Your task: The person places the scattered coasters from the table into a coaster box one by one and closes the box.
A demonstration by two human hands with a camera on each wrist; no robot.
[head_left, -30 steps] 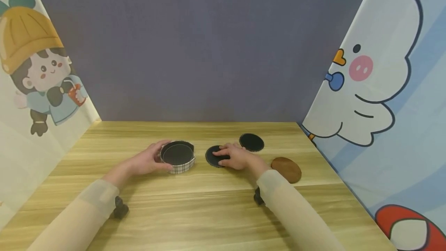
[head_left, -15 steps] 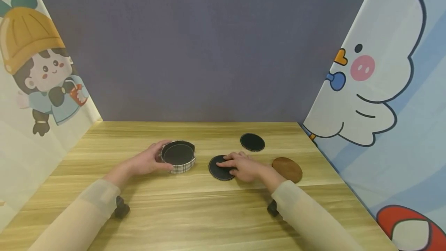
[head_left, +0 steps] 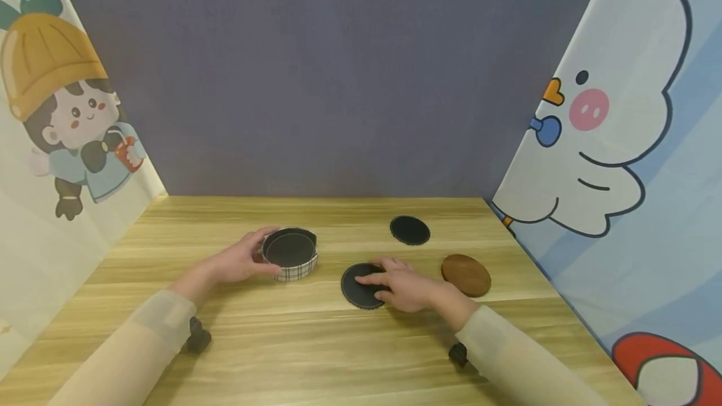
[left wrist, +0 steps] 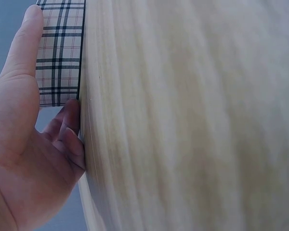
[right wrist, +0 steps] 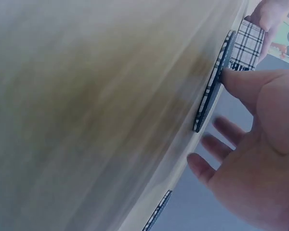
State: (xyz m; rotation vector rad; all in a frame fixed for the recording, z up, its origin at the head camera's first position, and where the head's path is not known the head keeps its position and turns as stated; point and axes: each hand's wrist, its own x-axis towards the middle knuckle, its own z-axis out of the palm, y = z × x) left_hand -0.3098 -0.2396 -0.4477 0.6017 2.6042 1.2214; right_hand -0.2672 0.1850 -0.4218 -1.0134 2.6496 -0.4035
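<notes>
My left hand (head_left: 244,260) holds a round, low coaster holder (head_left: 290,249) with a black inside and a plaid side. In the left wrist view the thumb lies along the plaid wall (left wrist: 60,53), fingers curled at its far side. To the right, my right hand (head_left: 407,288) rests its fingertips and thumb on a black round coaster (head_left: 354,290) with a stitched rim, lying on the table. The hand covers that coaster's right part. From the right wrist view, the thumb touches the coaster (right wrist: 213,86) and the other fingers are spread loosely.
A second black coaster (head_left: 410,230) lies farther back. A brown round piece (head_left: 465,275) lies right of my right hand. The wooden table (head_left: 293,356) meets a dark grey panel (head_left: 327,80) behind, with cartoon-printed walls at both sides.
The right hand has slid the black coaster toward me and slightly right, away from the back coaster. The left hand and holder have stayed put.
</notes>
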